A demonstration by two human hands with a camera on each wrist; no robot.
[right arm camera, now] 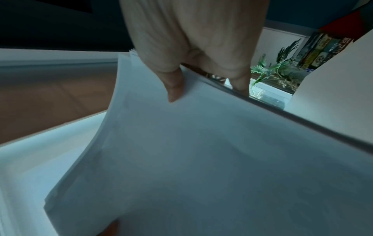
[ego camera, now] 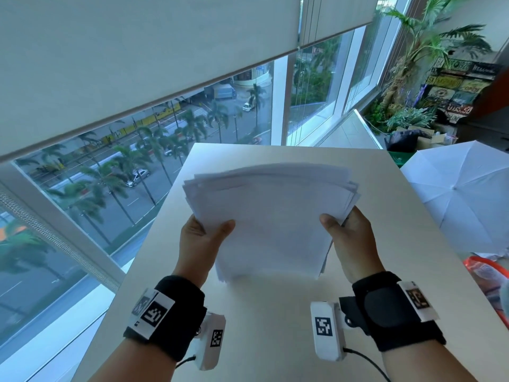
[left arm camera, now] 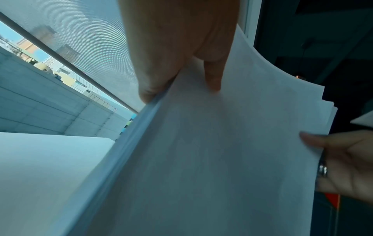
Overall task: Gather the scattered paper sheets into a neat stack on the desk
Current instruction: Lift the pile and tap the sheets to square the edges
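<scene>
A thick bundle of white paper sheets [ego camera: 271, 216] stands tilted on its near edge on the pale desk [ego camera: 264, 321]. My left hand [ego camera: 205, 238] grips its left side, thumb on the front face. My right hand [ego camera: 345, 237] grips the right side the same way. The far edges of the sheets fan out unevenly. In the left wrist view the sheets [left arm camera: 212, 151] fill the frame, with my left thumb [left arm camera: 214, 76] on the front and fingers behind. In the right wrist view my right thumb [right arm camera: 174, 87] presses the sheets [right arm camera: 212, 159].
A large window [ego camera: 137, 166] runs along the desk's left and far sides. A white umbrella [ego camera: 462, 197] lies open to the right of the desk, with an orange bag [ego camera: 484, 274] below it. Potted plants [ego camera: 413, 86] stand at the far right.
</scene>
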